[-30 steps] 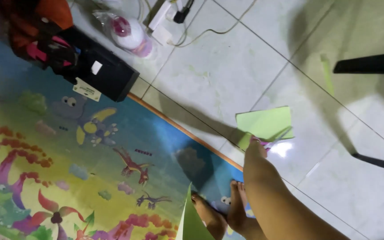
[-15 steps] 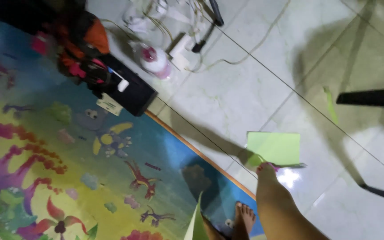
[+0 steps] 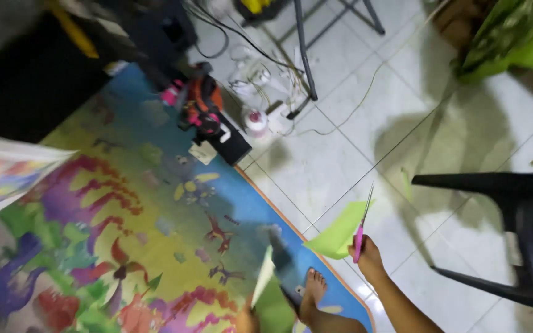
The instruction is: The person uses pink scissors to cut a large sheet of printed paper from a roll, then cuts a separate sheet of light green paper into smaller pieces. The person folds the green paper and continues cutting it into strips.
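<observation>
Scissors [image 3: 361,223] with pink handles stand upright in the right hand [image 3: 370,259], which grips them, the blades against a green paper sheet [image 3: 338,233] held above the tiled floor [image 3: 353,154]. Left of the scissors lies a colourful play mat [image 3: 124,234]. A white label [image 3: 203,153] sits by the black box [image 3: 232,143] on the mat's edge. The left hand is out of sight.

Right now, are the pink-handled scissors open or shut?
Shut, as far as shows: the scissors in the right hand show one thin line of blade, pointing up beside the green paper.
</observation>
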